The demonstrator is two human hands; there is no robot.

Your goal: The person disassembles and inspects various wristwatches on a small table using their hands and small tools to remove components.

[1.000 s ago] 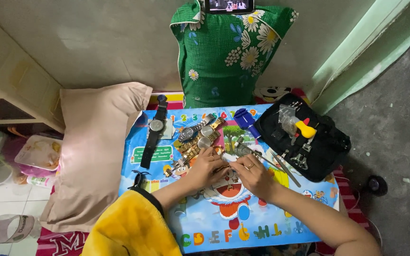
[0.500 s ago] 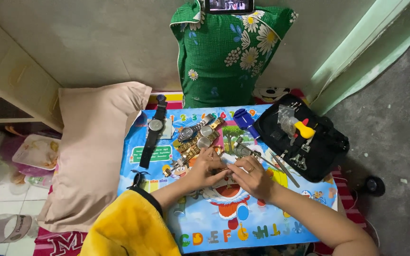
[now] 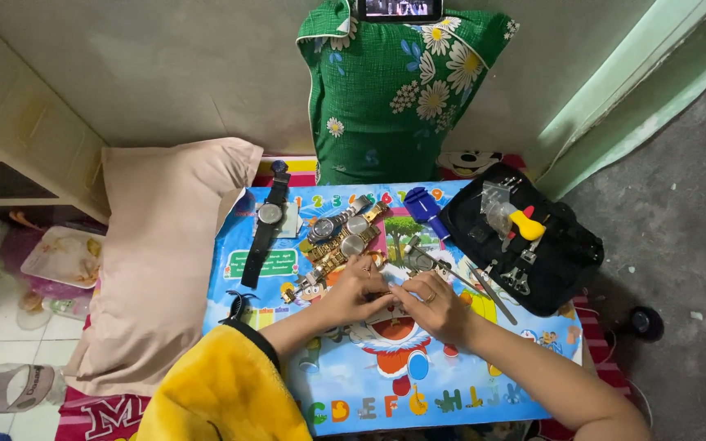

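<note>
My left hand (image 3: 356, 287) and my right hand (image 3: 435, 304) meet over the middle of a small colourful cartoon table (image 3: 467, 384), fingertips pinched together on a small object that the fingers hide. Just beyond the hands lie several metal wristwatches (image 3: 343, 237), silver and gold. A black-strapped watch (image 3: 268, 220) lies stretched out to the left. A thin metal tool (image 3: 490, 290) rests right of my right hand. My left arm wears a yellow sleeve with a black cuff.
A black tool case (image 3: 533, 241) with a yellow-handled tool sits at the table's right end, a blue tool (image 3: 423, 204) beside it. A beige pillow (image 3: 161, 245) lies left, a green flowered pillow (image 3: 398, 90) stands behind. Plastic containers (image 3: 63, 257) sit on the floor left.
Both hands stay together at the table's middle; the fingers shift only slightly on the small object. Nothing else has moved.
</note>
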